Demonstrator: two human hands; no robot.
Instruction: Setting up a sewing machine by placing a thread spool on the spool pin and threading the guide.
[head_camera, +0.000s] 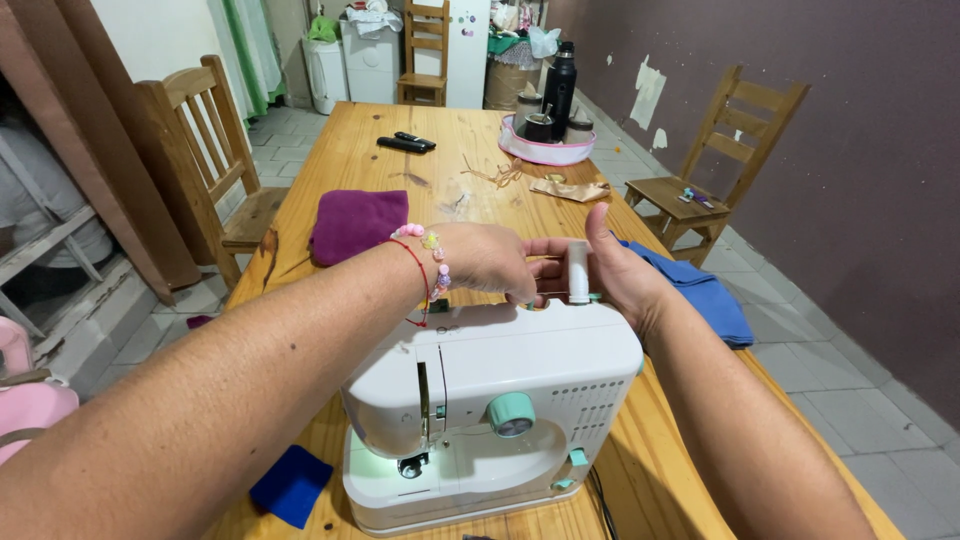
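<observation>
With the white thread spool (578, 270) upright on top of the sewing machine (490, 400), steady it in the loosely cupped right hand (625, 275) while the left hand (490, 260) pinches the thread taut.

A white thread spool (579, 270) stands upright on top of a white sewing machine (490, 400) with mint-green knobs, between the left hand (487, 258) and the right hand (615, 268). The left fingertips pinch beside the spool's base; the right palm cups just behind it. The machine sits directly below both hands
</observation>
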